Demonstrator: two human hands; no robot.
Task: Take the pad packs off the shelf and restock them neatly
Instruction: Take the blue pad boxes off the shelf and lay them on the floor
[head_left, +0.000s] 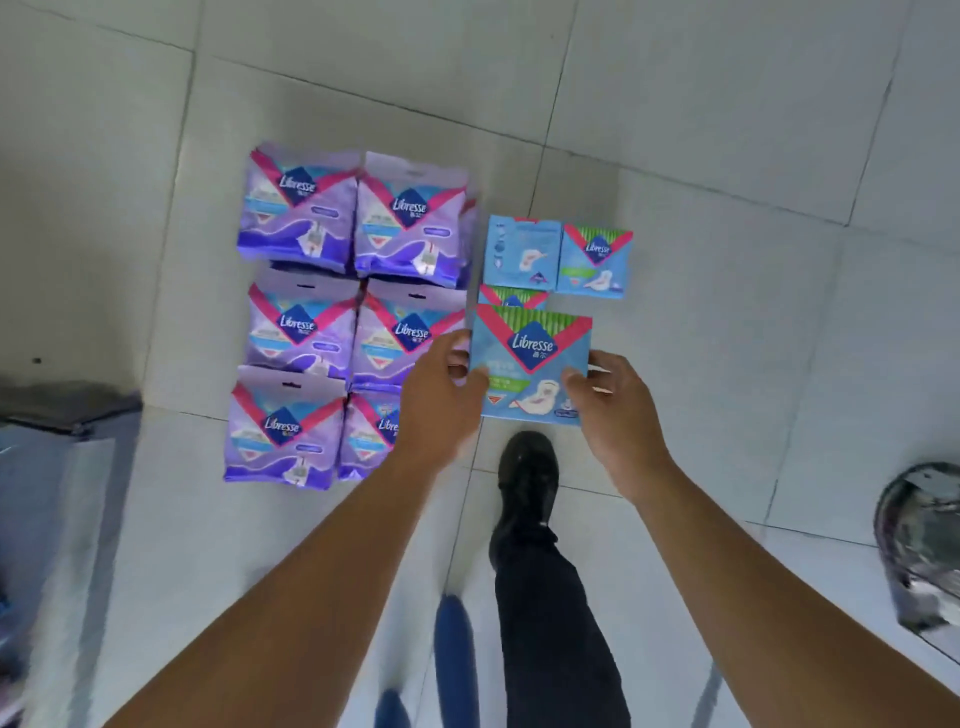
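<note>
I hold a blue Libresse pad pack (532, 358) above the tiled floor, face up. My left hand (441, 395) grips its left edge and my right hand (618, 410) grips its right edge. Beneath and beyond it lie three more blue packs: one mostly hidden under the held pack (511, 297), one showing its back (523, 252), one face up (596, 262). To the left, several purple Libresse packs (298, 208) lie in a two-column grid on the floor.
My black shoe (527, 483) and dark trouser leg stand just below the held pack. A blurred dark shelf edge (57, 415) sits at the left. A shiny rounded metal object (922, 545) is at the right edge. Pale floor tiles (727, 130) stretch beyond the packs.
</note>
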